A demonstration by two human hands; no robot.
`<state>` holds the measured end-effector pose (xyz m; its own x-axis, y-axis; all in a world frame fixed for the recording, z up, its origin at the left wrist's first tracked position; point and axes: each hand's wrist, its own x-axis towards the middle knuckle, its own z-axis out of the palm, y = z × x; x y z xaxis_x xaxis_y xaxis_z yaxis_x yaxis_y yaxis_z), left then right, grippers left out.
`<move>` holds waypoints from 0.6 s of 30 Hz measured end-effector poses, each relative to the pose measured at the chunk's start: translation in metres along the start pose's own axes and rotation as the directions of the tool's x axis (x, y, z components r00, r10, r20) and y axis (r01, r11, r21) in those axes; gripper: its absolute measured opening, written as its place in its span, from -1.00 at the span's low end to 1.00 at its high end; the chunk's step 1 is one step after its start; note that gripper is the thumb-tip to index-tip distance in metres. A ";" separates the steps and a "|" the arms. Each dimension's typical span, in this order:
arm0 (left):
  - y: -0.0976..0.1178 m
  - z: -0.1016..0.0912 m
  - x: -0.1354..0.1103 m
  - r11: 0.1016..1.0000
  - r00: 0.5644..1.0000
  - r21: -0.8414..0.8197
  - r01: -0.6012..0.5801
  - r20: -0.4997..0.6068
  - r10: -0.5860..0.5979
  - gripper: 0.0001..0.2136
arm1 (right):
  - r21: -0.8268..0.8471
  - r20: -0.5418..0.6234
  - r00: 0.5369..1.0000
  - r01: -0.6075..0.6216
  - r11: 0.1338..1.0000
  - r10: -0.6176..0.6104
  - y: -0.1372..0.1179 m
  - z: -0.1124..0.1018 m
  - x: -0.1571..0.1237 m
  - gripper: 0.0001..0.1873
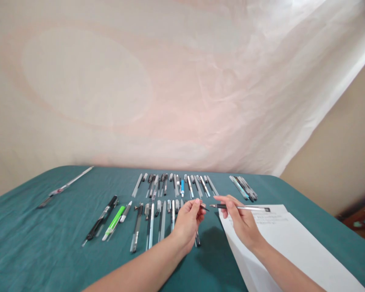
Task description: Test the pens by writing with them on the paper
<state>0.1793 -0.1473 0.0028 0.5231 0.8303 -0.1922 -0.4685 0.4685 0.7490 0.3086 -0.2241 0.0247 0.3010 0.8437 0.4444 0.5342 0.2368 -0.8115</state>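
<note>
My right hand (241, 221) pinches an uncapped pen (254, 208) with a clear barrel and a black grip. Its bare tip points left, at my left hand (188, 221). Between the thumb and fingers of that hand is a small dark pen cap (203, 207), mostly covered by the fingers. A short gap separates the cap from the pen tip. Beneath my left hand, the dark end of another pen (197, 240) shows on the cloth. White printed paper (280, 243) lies under my right hand and forearm.
Two rows of pens and caps, including a blue one (182, 187), cross the green tablecloth (33, 243). A black pen (101, 221) and a green pen (114, 222) lie left. Several pens (243, 187) are bunched at back right. A long white stick-like item (68, 184) lies far left.
</note>
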 end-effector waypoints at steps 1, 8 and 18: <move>0.002 0.000 0.000 0.999 1.000 -0.029 0.016 -0.001 -0.016 -0.76 | -0.010 -0.028 0.999 0.020 1.000 -0.021 -0.001 0.000 -0.001 -0.67; 0.006 0.001 -0.001 0.994 0.998 -0.095 0.060 0.031 -0.057 -0.84 | -0.053 -0.085 0.991 0.102 0.993 -0.107 0.000 0.008 -0.006 -0.81; 0.005 0.003 -0.004 0.988 0.994 -0.131 0.086 0.081 -0.076 -0.86 | -0.112 0.018 0.976 0.218 0.970 -0.217 0.006 0.010 -0.006 -0.83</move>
<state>0.1766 -0.1491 0.0094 0.6130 0.7652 -0.1965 -0.5108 0.5736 0.6403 0.3024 -0.2230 0.0140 0.1637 0.7808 0.6030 0.6716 0.3595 -0.6478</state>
